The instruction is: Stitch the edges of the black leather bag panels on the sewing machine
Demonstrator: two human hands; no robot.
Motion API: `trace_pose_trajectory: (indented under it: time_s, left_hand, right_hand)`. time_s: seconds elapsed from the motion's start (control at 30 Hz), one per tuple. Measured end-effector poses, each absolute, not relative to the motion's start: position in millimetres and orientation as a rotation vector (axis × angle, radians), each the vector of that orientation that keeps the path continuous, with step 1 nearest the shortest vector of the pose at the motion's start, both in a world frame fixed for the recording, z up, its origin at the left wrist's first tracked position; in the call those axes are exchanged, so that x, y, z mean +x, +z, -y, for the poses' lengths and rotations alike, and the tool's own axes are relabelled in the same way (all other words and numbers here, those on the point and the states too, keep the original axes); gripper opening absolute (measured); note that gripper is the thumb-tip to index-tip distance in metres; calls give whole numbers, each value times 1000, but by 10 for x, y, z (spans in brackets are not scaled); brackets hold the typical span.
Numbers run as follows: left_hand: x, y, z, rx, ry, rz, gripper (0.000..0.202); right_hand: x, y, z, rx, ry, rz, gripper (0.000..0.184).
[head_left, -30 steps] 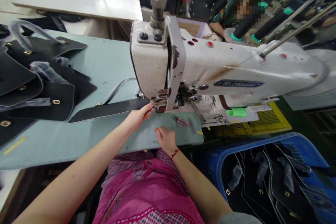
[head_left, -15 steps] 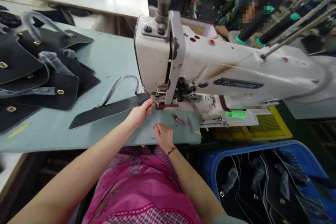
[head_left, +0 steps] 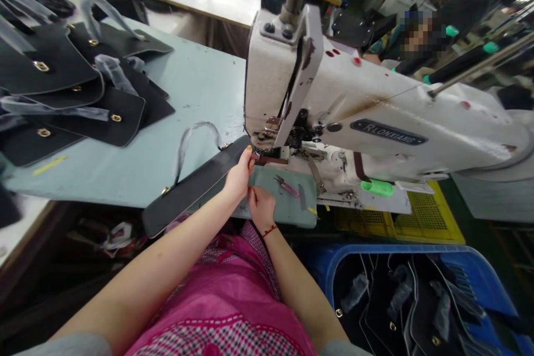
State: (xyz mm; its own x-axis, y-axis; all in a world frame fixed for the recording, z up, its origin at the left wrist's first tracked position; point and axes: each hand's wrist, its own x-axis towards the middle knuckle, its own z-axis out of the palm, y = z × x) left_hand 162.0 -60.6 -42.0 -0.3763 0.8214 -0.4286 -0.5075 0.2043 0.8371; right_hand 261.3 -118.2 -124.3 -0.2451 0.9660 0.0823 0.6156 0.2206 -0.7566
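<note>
My left hand [head_left: 239,175] pinches the end of a long black leather panel [head_left: 196,184] right at the presser foot of the white sewing machine [head_left: 334,105]. The panel runs down-left and hangs over the table's front edge; a clear-wrapped strap handle [head_left: 194,136] loops from it. My right hand [head_left: 261,207] is closed just below the left one at the table edge, touching the panel's end; what its fingers hold is hidden. Small pink-handled thread snips [head_left: 287,186] lie on the machine bed to the right.
A pile of black leather bag panels [head_left: 70,89] with gold fittings covers the pale green table [head_left: 137,161] at the left. A blue crate [head_left: 417,295] of black pieces and a yellow crate [head_left: 417,211] sit at lower right. Another person [head_left: 421,33] works behind the machine.
The black panel has swung round, its free end now hanging over the table's front edge. Both hands have come closer together at the presser foot. The view has shifted left.
</note>
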Motion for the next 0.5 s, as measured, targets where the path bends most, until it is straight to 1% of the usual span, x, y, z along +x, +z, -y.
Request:
trace_pose_trajectory:
  time_s: [0.1,0.17,0.3,0.4,0.47,0.5]
  left_hand:
    - [1640,-356,779,328,1459,-1289,38]
    - [1610,-243,990,372,1424,-1242,36]
    - [1305,143,1231,644,1342,-1182,22]
    - [925,391,897,1101,1294,-1345,18]
    - [727,452,498,1309,1133,-1409,21]
    - [664,452,297,1322,1042,-1410,25]
  right_hand:
    - [2589,-1125,1166,-1435,925,1774,39]
    - [2534,-989,1141,-1377,1100,1518,40]
    - [2308,-651,1021,-1139,1485,1044,40]
    - [2078,-475,879,-1022,1684,883,42]
    - [1936,-441,796,-1019,1760,760,43]
    - [1876,-446,765,-1029,1777,702,42]
